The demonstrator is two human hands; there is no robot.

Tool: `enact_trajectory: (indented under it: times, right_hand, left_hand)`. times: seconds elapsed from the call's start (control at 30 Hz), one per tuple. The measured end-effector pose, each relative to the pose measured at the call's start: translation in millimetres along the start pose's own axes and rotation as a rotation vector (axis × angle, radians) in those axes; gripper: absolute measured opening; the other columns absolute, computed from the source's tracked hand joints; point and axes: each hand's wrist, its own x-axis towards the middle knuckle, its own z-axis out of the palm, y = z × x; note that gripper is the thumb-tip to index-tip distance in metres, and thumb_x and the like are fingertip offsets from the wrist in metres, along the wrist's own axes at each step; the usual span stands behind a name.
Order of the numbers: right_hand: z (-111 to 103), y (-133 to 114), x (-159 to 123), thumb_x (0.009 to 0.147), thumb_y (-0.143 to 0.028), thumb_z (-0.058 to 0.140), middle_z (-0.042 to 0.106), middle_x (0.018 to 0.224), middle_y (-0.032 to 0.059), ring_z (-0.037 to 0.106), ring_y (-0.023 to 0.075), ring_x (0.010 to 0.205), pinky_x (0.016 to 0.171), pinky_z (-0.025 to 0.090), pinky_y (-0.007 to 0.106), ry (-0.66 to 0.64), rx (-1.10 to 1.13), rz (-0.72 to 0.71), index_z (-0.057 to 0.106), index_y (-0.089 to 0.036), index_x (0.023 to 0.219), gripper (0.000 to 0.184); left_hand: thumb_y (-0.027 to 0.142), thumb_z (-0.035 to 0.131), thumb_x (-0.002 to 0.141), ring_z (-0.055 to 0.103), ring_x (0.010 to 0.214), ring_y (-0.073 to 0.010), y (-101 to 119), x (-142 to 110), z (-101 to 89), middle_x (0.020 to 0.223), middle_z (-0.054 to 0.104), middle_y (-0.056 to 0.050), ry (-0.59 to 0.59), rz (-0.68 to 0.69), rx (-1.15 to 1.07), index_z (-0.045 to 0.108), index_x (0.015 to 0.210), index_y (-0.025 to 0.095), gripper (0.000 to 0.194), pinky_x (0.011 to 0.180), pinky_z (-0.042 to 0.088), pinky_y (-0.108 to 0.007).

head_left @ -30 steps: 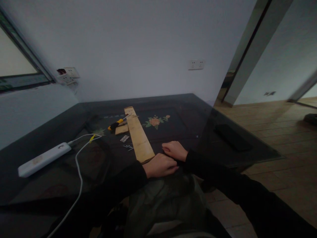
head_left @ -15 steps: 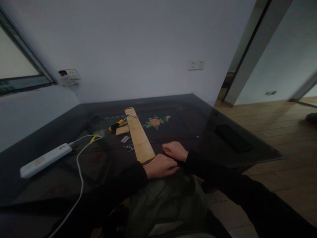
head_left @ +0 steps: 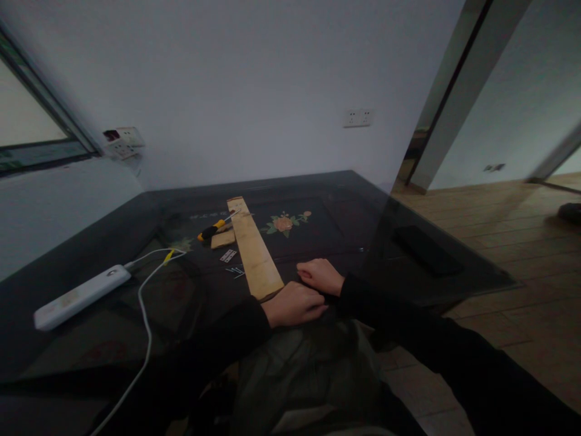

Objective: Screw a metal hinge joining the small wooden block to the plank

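Observation:
My left hand (head_left: pixel 295 303) rests at the table's near edge, fingers curled in, beside the near end of a long wooden board (head_left: pixel 256 257). Just beyond it and to the right, my right hand (head_left: pixel 321 277) lies on the table in a loose fist. Nothing shows in either hand. A screwdriver (head_left: pixel 212 231) with a yellow and black handle has its shaft tip over the board's far part. Left of the board are a small wooden block (head_left: pixel 223 240), a flat metal plate with holes (head_left: pixel 228 256) and several screws (head_left: pixel 235 272).
A white power strip (head_left: pixel 82 297) lies on the left of the dark table (head_left: pixel 345 206), its white cable (head_left: pixel 146 321) running toward me over the near edge. A dark flat object (head_left: pixel 426 249) lies on the right. Behind the table stands a wall with sockets (head_left: pixel 357 118).
The camera view has shifted very slightly. My hands and the things on the table keep their places.

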Motion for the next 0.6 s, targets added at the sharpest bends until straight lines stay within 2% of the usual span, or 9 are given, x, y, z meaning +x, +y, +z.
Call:
enact_trajectory:
  times: [0.23,0.6]
  right_hand:
    - [-2.9,-1.4,-0.7,0.089,-0.022,0.047,0.069,0.079,0.0021,0.057,0.0136,0.070,0.058,0.017,0.028,-0.022,-0.018,0.007,0.063,-0.021,0.081,0.018]
    - [-1.6,-0.3,-1.3,0.089,-0.022,0.047,0.069,0.078,0.0013,0.058,0.0134,0.070,0.058,0.017,0.028,-0.001,-0.014,0.002,0.062,-0.021,0.079,0.018]
  left_hand:
    - [0.032,0.047,0.095,0.059,0.064,-0.0132,-2.0,0.7,4.0,0.069,0.066,-0.002,-0.002,0.001,0.001,0.060,0.074,0.018,0.029,0.058,0.036,-0.023]
    - [0.031,0.046,0.095,0.059,0.064,-0.0133,0.5,0.7,-0.3,0.068,0.065,-0.002,-0.004,-0.004,-0.015,0.061,0.074,0.018,0.029,0.059,0.037,-0.023]
